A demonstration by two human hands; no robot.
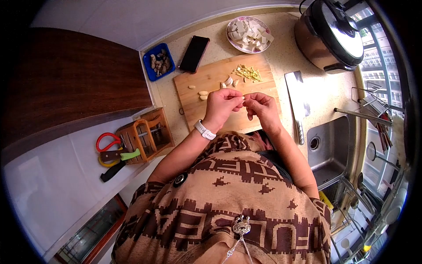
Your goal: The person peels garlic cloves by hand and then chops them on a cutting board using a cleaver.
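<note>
My left hand (223, 105), with a white band on its wrist, pinches a small pale garlic clove (243, 98) over the wooden cutting board (193, 105). Thumb and fingertips of my right hand (262, 107) close on the same clove from the other side; the fingers hide most of it. Just beyond my hands lie a few unpeeled garlic cloves (229, 81). Several peeled cloves (203, 93) rest on the board to the left of my left hand. A pile of thin yellow strips (247, 73) sits near the board's far right corner.
A cleaver (295, 97) lies right of the board, beside the sink (332, 145). Behind are a plate of white cubes (249, 34), a phone (194, 53) and a blue basket (159, 61). A pressure cooker (327, 35) stands back right, a knife rack (147, 134) left.
</note>
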